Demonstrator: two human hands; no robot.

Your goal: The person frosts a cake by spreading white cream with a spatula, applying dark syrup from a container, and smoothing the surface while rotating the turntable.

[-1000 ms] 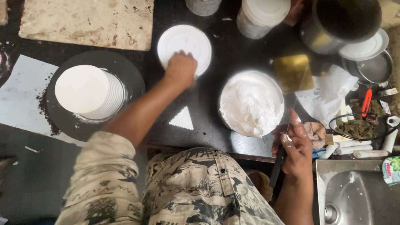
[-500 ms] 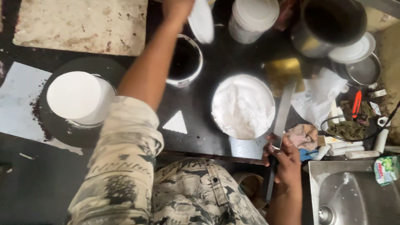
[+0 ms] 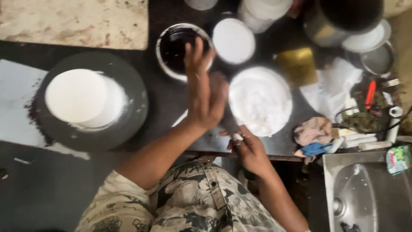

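Reaching across a dark table (image 3: 171,111), a person's left hand (image 3: 205,92) hangs with its fingers (image 3: 195,53) spread and held straight, gripping nothing, above the near rim of a round tub of dark liquid (image 3: 180,47). Just right of that tub lies its white lid (image 3: 234,41), flat on the table. The right hand (image 3: 251,150) sits at the table's near edge, fingers curled around the handle of a narrow blade — seemingly a spatula (image 3: 229,122), though blur hides its shape — which points up toward the left palm and appears to touch it.

Just right of both hands stands a wide bowl of white cream (image 3: 260,99). To the left, a white frosted cake (image 3: 83,98) rests on a dark round turntable (image 3: 128,116), dark crumbs scattered at its left edge over a white sheet (image 3: 15,103). A stained board (image 3: 73,21) lies along the far edge.

On the right — a crumpled cloth (image 3: 315,131), a gold card (image 3: 297,64), stacked metal pans (image 3: 377,56) and a steel sink (image 3: 365,193). The person's patterned shirt (image 3: 193,202) fills the lower frame.
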